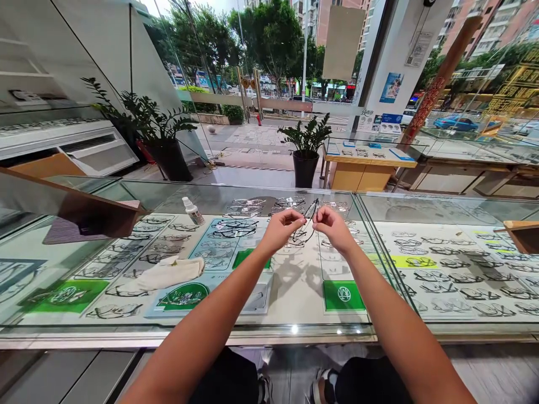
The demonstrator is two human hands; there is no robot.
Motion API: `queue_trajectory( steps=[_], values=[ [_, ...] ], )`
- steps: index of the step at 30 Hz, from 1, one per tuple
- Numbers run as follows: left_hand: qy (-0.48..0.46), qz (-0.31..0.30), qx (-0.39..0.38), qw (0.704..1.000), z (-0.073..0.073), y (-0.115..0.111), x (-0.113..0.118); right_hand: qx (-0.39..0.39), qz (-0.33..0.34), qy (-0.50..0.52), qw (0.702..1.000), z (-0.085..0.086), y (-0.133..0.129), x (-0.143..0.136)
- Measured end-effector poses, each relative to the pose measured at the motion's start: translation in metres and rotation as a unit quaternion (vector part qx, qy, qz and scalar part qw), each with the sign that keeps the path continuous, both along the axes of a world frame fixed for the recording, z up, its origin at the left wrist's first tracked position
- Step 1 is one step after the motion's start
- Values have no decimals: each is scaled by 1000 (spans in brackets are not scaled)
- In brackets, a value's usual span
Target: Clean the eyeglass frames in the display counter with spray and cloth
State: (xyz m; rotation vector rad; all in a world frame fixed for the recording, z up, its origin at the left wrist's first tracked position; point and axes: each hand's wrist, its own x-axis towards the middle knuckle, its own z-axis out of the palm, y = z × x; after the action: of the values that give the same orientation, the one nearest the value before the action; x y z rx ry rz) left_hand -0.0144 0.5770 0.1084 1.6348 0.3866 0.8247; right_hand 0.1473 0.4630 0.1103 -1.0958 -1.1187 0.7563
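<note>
The counter (pixel 303 332) was examined with the bottle (pixel 193 211) as reference. Right of the bottle, the left hand (pixel 284 227) pinches one side of a dark pair of glasses (pixel 312 210) between thumb and fingers. The glasses are raised over the counter, to the bottle's right. Farther right of the bottle, the right hand (pixel 332 224) pinches the opposite side in like manner. Which parts of the frame lie under the fingertips cannot be told.

For sound handling, it is judged that both hands should bear evenly, with light pressure, fingertips clear of the lenses and no twisting at the hinges.

Count, left to right: green cards with a pale emblem, two, one (pixel 71 296) nearer than the bottle and to its left, one (pixel 344 295) nearer and to its right. Potted plants, two, one (pixel 147 120) beyond the bottle to its left, one (pixel 305 143) beyond to its right. Cloth (pixel 174 273), one, nearer than the bottle. Bottle, one. Raised glasses, one pair. Display frames (pixel 115 310), numerous on either side of the bottle; overlap prevents an exact figure.
</note>
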Motion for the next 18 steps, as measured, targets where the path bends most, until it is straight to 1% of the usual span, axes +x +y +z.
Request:
queue_trajectory(
  steps=[6, 9, 12, 15, 16, 18],
  values=[
    [33, -21, 40, 998, 4, 16, -10, -20, 24, 4, 1000, 4, -5, 11],
    [55, -20, 68, 996, 7, 25, -16, -23, 8, -13, 1000, 5, -8, 23],
    [77, -5, 97, 992, 11, 30, -20, -22, -44, -53, 997, 8, -12, 37],
    [82, 0, 111, 990, 11, 30, -20, -17, -116, -137, 984, 15, -19, 42],
    [76, 7, 108, 991, 10, 28, -19, -4, -153, -176, 972, 17, -21, 41],
    [45, 38, 87, 994, 8, 25, -15, 41, -245, -250, 936, 22, -25, 32]
  ],
)
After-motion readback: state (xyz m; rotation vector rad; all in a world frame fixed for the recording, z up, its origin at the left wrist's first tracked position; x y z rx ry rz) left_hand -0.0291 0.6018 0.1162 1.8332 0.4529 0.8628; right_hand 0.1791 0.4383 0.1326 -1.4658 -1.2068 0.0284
